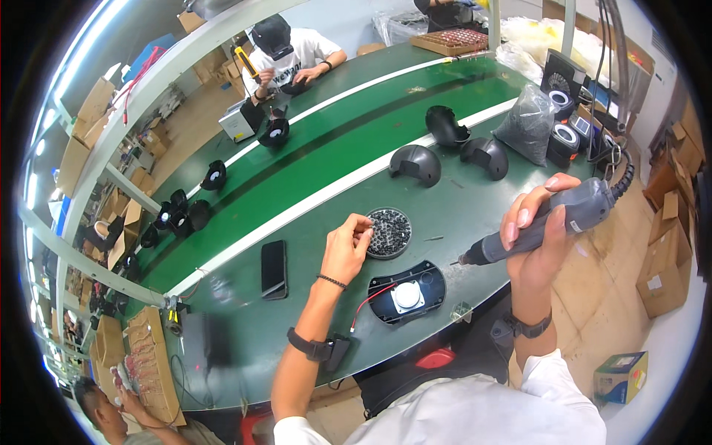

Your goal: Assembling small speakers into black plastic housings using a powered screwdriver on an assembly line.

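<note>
You work at a long green tabletop (460, 215), your right hand (538, 256) wrapped around a corded power screwdriver (575, 210), its tip slanting down to the left, above the near edge and just right of the work. Three curved dark shells (415, 165) sit beyond, far and to the right. Before you lies the black panel (430, 285), flat near the edge and touched by neither hand. Your left hand (347, 243) reaches over the left rim of a round dish (388, 257) just beyond the panel, thumb and fingertips drawn close together; whether they pinch anything, you cannot tell from here. A white round part (407, 296) is seated mid-panel, and a red wire (368, 300) trails from it to the left. Smallest are the dark pieces (390, 230) filling the dish, probably screws. The step in hand appears to be picking one out; the next move would call for a secure pinch, then setting a single piece squarely against the driver's tip.
</note>
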`<act>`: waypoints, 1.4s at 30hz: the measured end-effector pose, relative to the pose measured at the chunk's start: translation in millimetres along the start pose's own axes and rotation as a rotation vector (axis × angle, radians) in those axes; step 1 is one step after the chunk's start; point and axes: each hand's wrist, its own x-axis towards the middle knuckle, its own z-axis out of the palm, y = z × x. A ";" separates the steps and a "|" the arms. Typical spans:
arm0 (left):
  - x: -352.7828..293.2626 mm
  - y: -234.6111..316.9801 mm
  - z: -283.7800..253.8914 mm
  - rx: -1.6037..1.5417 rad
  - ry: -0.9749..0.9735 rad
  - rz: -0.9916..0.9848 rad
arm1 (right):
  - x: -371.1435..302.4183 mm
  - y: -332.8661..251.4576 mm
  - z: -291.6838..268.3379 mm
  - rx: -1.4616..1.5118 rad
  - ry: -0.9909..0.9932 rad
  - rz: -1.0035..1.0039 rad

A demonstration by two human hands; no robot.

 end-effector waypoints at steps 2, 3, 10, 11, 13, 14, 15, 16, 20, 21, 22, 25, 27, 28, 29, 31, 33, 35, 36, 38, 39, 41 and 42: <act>-0.9 0.0 1.0 -0.002 -0.009 -0.015 | -1.3 1.6 0.4 -0.012 -0.029 0.008; -1.8 1.6 -0.2 0.002 -0.007 -0.016 | -1.9 2.1 1.5 -0.008 -0.029 0.009; -43.9 36.7 -20.8 -0.466 0.067 -0.124 | -5.4 -3.9 3.2 0.033 0.076 -0.004; -59.4 51.2 -25.6 -0.597 0.115 -0.124 | -5.6 -7.6 4.0 0.138 0.120 -0.009; -89.6 68.0 -26.3 -0.685 0.137 -0.148 | -5.5 -15.7 6.1 0.206 0.109 -0.011; -102.9 74.2 -24.1 -0.776 0.160 -0.166 | -4.5 -21.3 9.2 0.323 0.088 -0.019; -115.0 80.3 -21.2 -0.890 0.173 -0.195 | -4.2 -24.8 13.9 0.449 0.065 -0.024; -124.1 85.6 -16.2 -0.959 0.179 -0.205 | -3.8 -26.7 14.3 0.535 -0.011 0.002; -142.4 93.6 7.0 -1.189 0.186 -0.191 | -6.1 -35.7 34.4 0.699 -0.085 0.075; -144.1 92.5 10.8 -1.192 0.192 -0.180 | -7.6 -33.4 37.5 0.699 -0.082 0.083; -146.2 90.6 13.1 -1.193 0.194 -0.186 | -8.9 -31.9 39.7 0.719 -0.089 0.095; -150.4 88.2 17.1 -1.183 0.173 -0.171 | -12.1 -30.3 39.7 0.737 -0.106 0.112; -151.7 90.4 17.6 -1.144 0.154 -0.153 | -14.4 -29.9 38.7 0.736 -0.117 0.117; -152.6 90.8 17.6 -1.146 0.152 -0.154 | -15.9 -30.0 38.4 0.720 -0.122 0.119; -153.3 91.2 17.2 -1.130 0.149 -0.144 | -17.4 -29.9 38.2 0.704 -0.126 0.120; -153.4 93.5 17.3 -1.116 0.143 -0.134 | -20.2 -29.5 37.9 0.695 -0.126 0.123; -153.4 96.7 17.2 -1.101 0.144 -0.149 | -21.4 -30.0 37.5 0.690 -0.125 0.128; -154.4 97.9 15.9 -1.100 0.144 -0.142 | -21.9 -30.7 37.4 0.696 -0.118 0.141; -154.6 98.1 15.8 -1.100 0.143 -0.135 | -22.1 -30.8 36.9 0.695 -0.117 0.141; -154.9 102.0 16.4 -1.063 0.162 -0.160 | -22.8 -30.7 36.0 0.692 -0.133 0.128; -154.8 104.6 16.5 -1.025 0.182 -0.184 | -22.8 -31.0 34.8 0.692 -0.133 0.129; -152.9 108.6 16.1 -0.994 0.202 -0.158 | -23.0 -31.9 31.5 0.643 -0.244 0.110; -151.9 109.9 17.0 -0.967 0.216 -0.131 | -23.7 -33.1 31.4 0.639 -0.242 0.108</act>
